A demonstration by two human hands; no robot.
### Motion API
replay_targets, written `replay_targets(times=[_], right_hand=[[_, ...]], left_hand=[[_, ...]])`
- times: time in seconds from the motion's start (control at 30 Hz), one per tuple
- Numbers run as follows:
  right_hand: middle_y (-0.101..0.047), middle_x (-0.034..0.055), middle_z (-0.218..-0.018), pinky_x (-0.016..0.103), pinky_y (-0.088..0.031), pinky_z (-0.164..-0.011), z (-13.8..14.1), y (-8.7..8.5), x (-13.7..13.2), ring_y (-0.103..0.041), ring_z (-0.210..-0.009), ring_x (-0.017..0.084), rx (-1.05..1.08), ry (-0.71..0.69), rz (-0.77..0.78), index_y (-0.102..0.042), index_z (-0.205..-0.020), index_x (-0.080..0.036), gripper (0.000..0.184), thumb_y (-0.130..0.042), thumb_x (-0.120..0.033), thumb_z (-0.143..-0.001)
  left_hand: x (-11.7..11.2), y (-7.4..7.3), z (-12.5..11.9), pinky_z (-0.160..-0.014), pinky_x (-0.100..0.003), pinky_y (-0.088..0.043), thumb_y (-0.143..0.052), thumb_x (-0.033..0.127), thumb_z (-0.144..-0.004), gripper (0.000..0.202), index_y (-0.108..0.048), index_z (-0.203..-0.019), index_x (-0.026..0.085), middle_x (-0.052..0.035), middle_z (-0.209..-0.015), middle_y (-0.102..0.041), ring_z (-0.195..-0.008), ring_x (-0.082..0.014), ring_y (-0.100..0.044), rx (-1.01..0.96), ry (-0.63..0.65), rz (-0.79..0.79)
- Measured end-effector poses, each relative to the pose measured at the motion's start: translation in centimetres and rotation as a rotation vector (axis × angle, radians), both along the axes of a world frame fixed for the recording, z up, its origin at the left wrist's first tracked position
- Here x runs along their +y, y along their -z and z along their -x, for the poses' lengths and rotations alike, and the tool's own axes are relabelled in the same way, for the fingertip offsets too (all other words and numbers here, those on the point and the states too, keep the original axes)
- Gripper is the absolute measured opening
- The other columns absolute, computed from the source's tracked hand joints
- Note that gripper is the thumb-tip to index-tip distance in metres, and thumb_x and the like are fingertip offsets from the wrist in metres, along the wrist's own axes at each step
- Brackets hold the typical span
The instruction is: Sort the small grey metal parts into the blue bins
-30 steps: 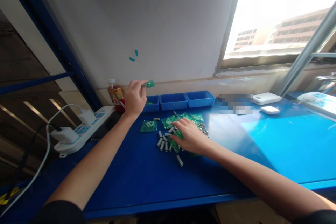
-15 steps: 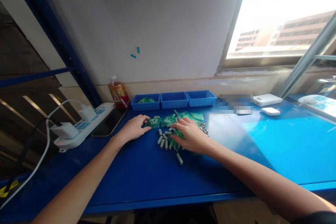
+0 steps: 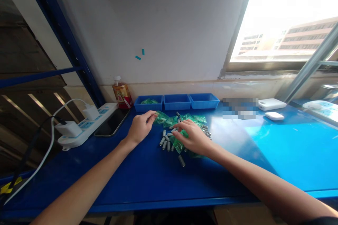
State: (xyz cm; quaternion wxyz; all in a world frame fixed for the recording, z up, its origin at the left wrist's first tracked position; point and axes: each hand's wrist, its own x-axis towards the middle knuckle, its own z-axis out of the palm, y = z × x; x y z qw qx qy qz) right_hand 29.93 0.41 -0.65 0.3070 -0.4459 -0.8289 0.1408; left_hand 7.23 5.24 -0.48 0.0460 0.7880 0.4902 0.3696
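Note:
My left hand (image 3: 139,128) pinches a small green plastic bag (image 3: 161,117) and lifts its edge off the blue table (image 3: 137,172). Flat over a heap of green bags (image 3: 194,119) lies my right hand (image 3: 194,137), fingers spread and touching the bags and several small grey cylinders (image 3: 166,142). One cylinder (image 3: 181,160) lies apart, nearer to me. Three blue trays stand along the wall; the left tray (image 3: 148,103) holds green bags, the middle tray (image 3: 176,101) and right tray (image 3: 204,100) look empty.
A bottle of amber drink (image 3: 121,95) stands left of the trays. A black phone (image 3: 112,122) and a white power strip (image 3: 84,126) with chargers lie at the left. White boxes (image 3: 271,104) sit at the right under the window.
My left hand dropped a green bag into the left tray, came back down to the table and has now pinched another bag and raised it. My right hand stayed on the heap.

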Motion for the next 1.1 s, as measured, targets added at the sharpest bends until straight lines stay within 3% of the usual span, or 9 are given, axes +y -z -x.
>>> replay_targets(times=[0.2, 0.33, 0.43, 0.53, 0.67, 0.73, 0.8, 0.9, 1.1], right_hand=[[-0.060, 0.0039, -0.064, 0.025, -0.044, -0.057, 0.9, -1.1, -0.7, -0.055, -0.061, 0.014, 0.657, 0.003, 0.413, -0.061, -0.077, -0.012, 0.055, -0.034, -0.056, -0.093], [-0.058, 0.0025, -0.068, 0.026, -0.044, -0.060, 0.3, -0.2, -0.3, -0.054, -0.063, 0.014, 0.454, 0.083, 0.005, -0.063, -0.082, -0.015, 0.034, -0.043, -0.040, -0.093], [-0.064, 0.0092, -0.095, 0.032, -0.048, -0.075, -0.2, 0.6, 0.1, -0.058, -0.083, 0.018, 0.146, 0.005, -0.325, -0.063, -0.112, -0.018, 0.030, -0.039, -0.026, -0.095], [-0.060, 0.0117, -0.114, 0.036, -0.049, -0.084, -0.3, 0.7, -0.1, -0.054, -0.102, 0.022, -0.069, -0.039, -0.444, -0.057, -0.124, -0.022, 0.037, -0.036, -0.017, -0.094], [-0.052, 0.0121, -0.126, 0.042, -0.047, -0.094, -0.1, 0.0, -0.6, -0.045, -0.119, 0.025, -0.095, -0.005, -0.483, -0.054, -0.128, -0.024, 0.036, -0.041, -0.022, -0.094], [-0.052, 0.0135, -0.124, 0.042, -0.048, -0.092, -0.1, -0.3, -0.7, -0.046, -0.117, 0.025, -0.058, 0.020, -0.464, -0.054, -0.127, -0.021, 0.035, -0.044, -0.026, -0.094], [-0.053, 0.0143, -0.119, 0.041, -0.049, -0.090, -0.2, -0.3, -0.5, -0.048, -0.113, 0.025, -0.036, 0.036, -0.438, -0.055, -0.124, -0.019, 0.034, -0.045, -0.028, -0.094], [-0.057, 0.0131, -0.109, 0.041, -0.049, -0.087, -0.5, -0.1, 0.1, -0.050, -0.106, 0.025, -0.050, 0.050, -0.380, -0.060, -0.117, -0.019, 0.029, -0.047, -0.029, -0.093], [-0.060, 0.0101, -0.097, 0.040, -0.047, -0.086, -0.8, 0.6, 0.9, -0.050, -0.098, 0.024, -0.125, 0.043, -0.280, -0.064, -0.108, -0.018, 0.024, -0.052, -0.029, -0.091]], left_hand=[[-4.2, -1.4, -3.1, -0.086, -0.030, -0.049, -0.049, 0.032, -0.092, 0.023, -0.069, -0.101, 0.025, -0.0060, -0.100, -0.070, -0.094, -0.0186, -0.063, 0.034, 0.360, -0.259], [-4.7, -1.3, -3.7, -0.087, -0.035, -0.048, -0.054, 0.046, -0.087, 0.030, -0.068, -0.101, 0.022, -0.0075, -0.101, -0.068, -0.096, -0.0220, -0.060, -0.024, 0.384, -0.030], [-4.2, -0.9, -3.7, -0.068, -0.031, -0.050, -0.034, 0.053, -0.093, 0.050, -0.066, -0.089, 0.016, -0.0081, -0.087, -0.069, -0.080, -0.0202, -0.063, -0.303, 0.334, 0.332], [-3.5, -1.3, -3.6, -0.052, -0.026, -0.044, -0.036, 0.052, -0.091, 0.048, -0.063, -0.078, 0.015, -0.0048, -0.068, -0.065, -0.060, -0.0167, -0.059, -0.425, 0.274, 0.553], [-0.7, -4.2, -1.7, -0.057, -0.026, -0.045, -0.049, 0.047, -0.086, 0.035, -0.062, -0.073, 0.017, -0.0006, -0.059, -0.060, -0.056, -0.0164, -0.058, -0.217, -0.030, 0.165], [1.6, -5.9, 0.0, -0.072, -0.031, -0.048, -0.048, 0.045, -0.087, 0.032, -0.064, -0.084, 0.017, -0.0047, -0.074, -0.066, -0.071, -0.0206, -0.062, -0.080, -0.254, -0.183], [3.8, -6.5, 1.4, -0.087, -0.037, -0.046, -0.052, 0.042, -0.085, 0.032, -0.063, -0.102, 0.017, -0.0104, -0.096, -0.067, -0.092, -0.0267, -0.062, 0.101, -0.294, -0.312], [5.1, -4.8, 1.7, -0.100, -0.045, -0.039, -0.061, 0.048, -0.079, 0.060, -0.050, -0.127, 0.013, -0.0173, -0.125, -0.055, -0.119, -0.0345, -0.049, 0.285, -0.235, -0.302], [2.8, 1.2, -2.3, -0.100, -0.036, -0.043, -0.050, 0.046, -0.087, 0.050, -0.052, -0.129, 0.020, -0.0095, -0.129, -0.058, -0.119, -0.0255, -0.053, 0.444, 0.248, 0.067]])
